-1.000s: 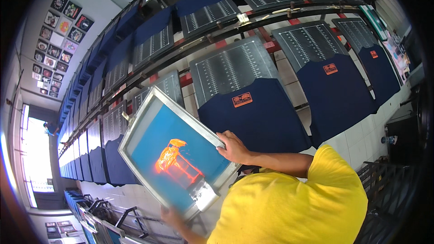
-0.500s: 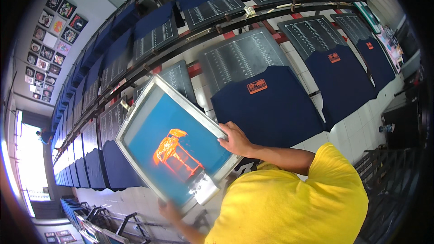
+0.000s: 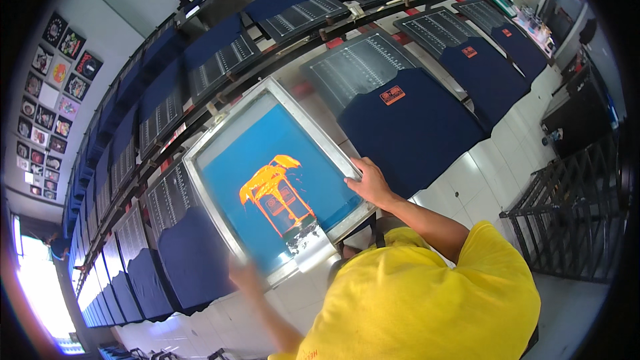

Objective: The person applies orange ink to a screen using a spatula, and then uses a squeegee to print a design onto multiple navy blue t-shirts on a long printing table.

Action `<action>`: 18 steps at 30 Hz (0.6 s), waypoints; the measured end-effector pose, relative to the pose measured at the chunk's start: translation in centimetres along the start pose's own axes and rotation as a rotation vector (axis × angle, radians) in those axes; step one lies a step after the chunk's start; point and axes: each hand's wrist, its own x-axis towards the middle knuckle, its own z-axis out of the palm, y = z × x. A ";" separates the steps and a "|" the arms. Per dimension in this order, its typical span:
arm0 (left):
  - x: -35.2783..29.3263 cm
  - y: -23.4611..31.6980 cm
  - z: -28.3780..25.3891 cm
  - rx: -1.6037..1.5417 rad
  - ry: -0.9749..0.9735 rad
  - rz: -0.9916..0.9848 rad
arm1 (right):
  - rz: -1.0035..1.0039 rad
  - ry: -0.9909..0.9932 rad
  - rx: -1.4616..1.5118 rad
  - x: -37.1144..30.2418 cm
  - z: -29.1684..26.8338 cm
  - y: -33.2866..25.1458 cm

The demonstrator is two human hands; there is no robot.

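A screen-printing frame [image 3: 351, 221] hangs tilted in front of me, with a pale metal-like border around blue mesh [image 3: 227, 180]. Thick orange ink [image 3: 263, 180] lies across the mesh above an orange-edged rectangle. At the near edge is a silvery-white flat piece [image 3: 313, 248] with dark smears; its kind is unclear. My right hand [image 3: 371, 183] grips the frame's right side, thumb on top. On the lower left side, my left hand [image 3: 247, 277] is at the border, blurred by motion, its fingers hard to make out. Right of the frame, a navy shirt [image 3: 413, 133] bears an orange print [image 3: 392, 95].
Dark printing boards [image 3: 357, 67] with white ruled marks line the long racks, several draped in navy shirts. A navy shirt [image 3: 193, 260] lies left of the frame. A metal rail [image 3: 293, 50] runs behind. Black metal racks [image 3: 567, 213] stand at right on the tiled floor [image 3: 467, 180].
The frame has shifted slightly right and up in view, held along its sides. My right hand moved with it; my left hand moved up. The view has turned, showing more of the right side.
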 end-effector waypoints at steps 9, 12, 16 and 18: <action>2.3 5.9 1.7 -0.054 -0.166 -0.151 | 0.076 0.075 -0.001 0.4 0.1 0.9; 2.9 5.1 1.9 -0.085 -0.175 -0.095 | 0.096 0.061 0.009 0.9 0.1 0.3; 4.2 2.1 2.2 -0.054 -0.137 0.000 | 0.087 0.080 0.016 1.3 0.8 1.0; 5.1 -0.2 2.1 -0.005 -0.102 0.056 | 0.084 0.076 0.024 1.6 1.3 1.0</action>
